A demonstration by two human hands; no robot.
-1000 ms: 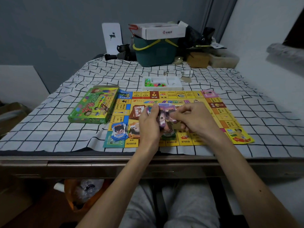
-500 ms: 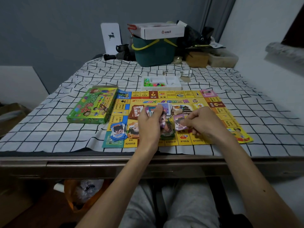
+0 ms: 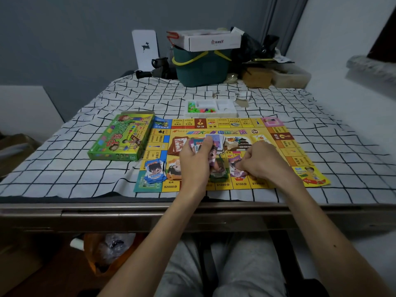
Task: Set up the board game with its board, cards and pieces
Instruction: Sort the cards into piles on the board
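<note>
Head view: left hand [image 3: 196, 161] grips card fan [image 3: 215, 141]; right hand [image 3: 263, 162] pinches purple card [image 3: 235, 168], best laid flat at six o'clock on board [image 3: 278, 146].

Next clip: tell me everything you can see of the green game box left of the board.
The green game box is a flat rectangular carton, seemingly glossy printed cardboard, with cartoon children and large red characters on top and darker green sides. It lies flat on the checked cloth, angled slightly, its long side close along the left edge of the board; whether they touch cannot be told. A tan edge shows at its far end. Nothing rests on it.
</note>
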